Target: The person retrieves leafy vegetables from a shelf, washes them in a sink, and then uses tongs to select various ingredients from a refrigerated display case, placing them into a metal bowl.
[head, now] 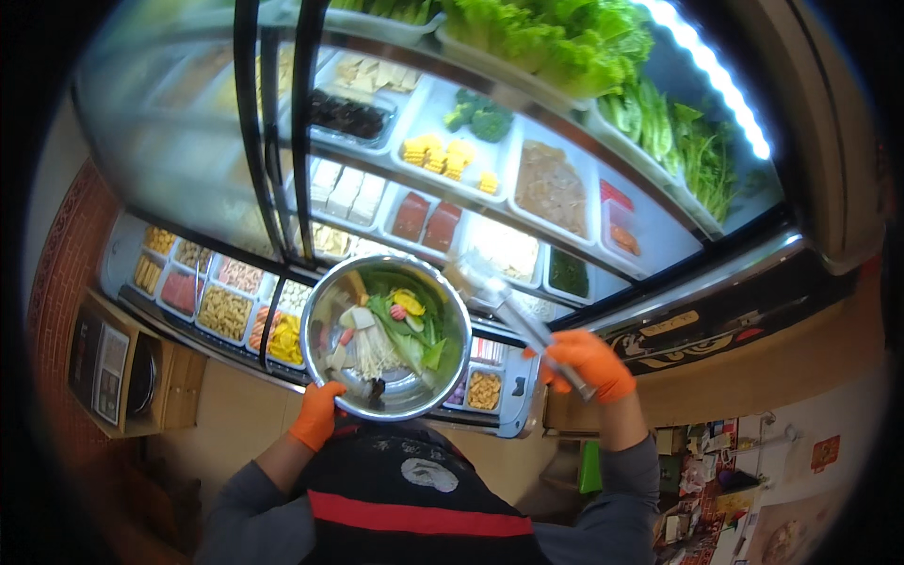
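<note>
My left hand [318, 415], in an orange glove, grips the near-left rim of a round stainless steel bowl [333, 311]. Inside the bowl lie enoki mushrooms [371, 349], green leaves [404, 345], a yellow slice [407, 301] and small pink-and-white pieces. My right hand [590, 364], also gloved in orange, is closed around a pair of tongs [526, 318] to the right of the bowl. The tongs slant up and left toward the lower shelf. Motion blurs their tips, so I cannot tell whether they pinch anything.
A lit display cabinet rises ahead, with lettuce [551, 42] above trays of broccoli [480, 116], corn [438, 155] and dark red blocks [426, 222]. Black door frames [304, 141] cross its left side. Several small food tubs [224, 311] line the front ledge. A wooden box [180, 381] stands left.
</note>
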Demonstrator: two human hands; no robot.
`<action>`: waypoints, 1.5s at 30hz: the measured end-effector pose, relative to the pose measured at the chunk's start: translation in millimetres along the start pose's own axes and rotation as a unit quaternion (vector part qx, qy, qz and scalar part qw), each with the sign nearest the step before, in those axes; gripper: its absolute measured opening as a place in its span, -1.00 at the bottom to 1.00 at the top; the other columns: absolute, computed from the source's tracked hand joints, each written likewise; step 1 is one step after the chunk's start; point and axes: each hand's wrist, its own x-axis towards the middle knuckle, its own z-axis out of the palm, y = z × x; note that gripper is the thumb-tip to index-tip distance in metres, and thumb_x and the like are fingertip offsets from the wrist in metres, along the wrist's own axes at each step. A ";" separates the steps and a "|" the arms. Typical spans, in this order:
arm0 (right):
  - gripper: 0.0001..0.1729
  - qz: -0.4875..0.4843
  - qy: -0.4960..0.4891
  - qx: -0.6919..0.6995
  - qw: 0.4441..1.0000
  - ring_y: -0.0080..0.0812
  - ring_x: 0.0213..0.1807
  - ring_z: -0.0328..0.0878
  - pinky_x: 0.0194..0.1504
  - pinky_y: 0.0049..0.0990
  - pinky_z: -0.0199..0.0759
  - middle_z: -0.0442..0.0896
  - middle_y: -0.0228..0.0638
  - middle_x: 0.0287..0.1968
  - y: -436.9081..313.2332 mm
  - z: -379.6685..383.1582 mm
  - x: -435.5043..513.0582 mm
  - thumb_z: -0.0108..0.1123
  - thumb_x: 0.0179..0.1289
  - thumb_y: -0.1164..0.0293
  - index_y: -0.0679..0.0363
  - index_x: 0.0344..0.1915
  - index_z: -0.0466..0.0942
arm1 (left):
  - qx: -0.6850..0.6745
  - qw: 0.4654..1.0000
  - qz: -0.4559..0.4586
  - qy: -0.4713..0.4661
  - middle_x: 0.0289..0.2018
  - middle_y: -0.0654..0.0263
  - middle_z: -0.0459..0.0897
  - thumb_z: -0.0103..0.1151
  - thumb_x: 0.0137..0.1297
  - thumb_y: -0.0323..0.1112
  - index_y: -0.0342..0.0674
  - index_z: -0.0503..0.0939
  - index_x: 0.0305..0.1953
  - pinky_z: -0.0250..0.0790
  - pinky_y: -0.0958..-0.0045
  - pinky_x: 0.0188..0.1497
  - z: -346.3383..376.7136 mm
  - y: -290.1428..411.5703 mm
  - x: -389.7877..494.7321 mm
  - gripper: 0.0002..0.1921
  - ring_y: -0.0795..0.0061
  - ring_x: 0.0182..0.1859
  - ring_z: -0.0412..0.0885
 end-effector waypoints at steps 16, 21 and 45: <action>-0.73 0.047 0.244 -0.012 0.969 -0.49 -0.65 0.52 -0.61 -0.48 0.36 0.63 -0.25 -0.53 64.7 -2.9 101.2 0.20 0.30 0.34 0.37 -0.36 0.57 | -0.044 0.998 -0.041 0.020 -0.46 0.24 0.60 0.15 0.16 -0.42 -0.36 0.51 -0.21 0.36 0.49 -0.72 -65.7 -18.2 21.6 -0.81 0.43 -0.58 0.56; -0.70 0.055 0.236 -0.076 0.967 -0.49 -0.61 0.54 -0.57 -0.52 0.37 0.63 -0.24 -0.52 56.8 -11.6 145.8 0.23 0.27 0.31 0.39 -0.29 0.59 | -0.050 0.997 -0.051 0.014 -0.42 0.25 0.61 0.17 0.13 -0.41 -0.38 0.53 -0.16 0.40 0.51 -0.70 -77.1 -17.5 19.5 -0.75 0.44 -0.54 0.58; -0.62 -0.005 0.095 -0.188 0.978 -0.54 -0.55 0.58 -0.53 -0.52 0.42 0.65 -0.29 -0.52 169.4 -20.6 95.2 0.31 0.21 0.21 0.38 -0.26 0.66 | -0.038 0.996 -0.044 0.069 -0.45 0.21 0.61 0.15 0.16 -0.42 -0.40 0.55 -0.23 0.36 0.45 -0.70 11.7 -79.6 16.4 -0.81 0.39 -0.56 0.56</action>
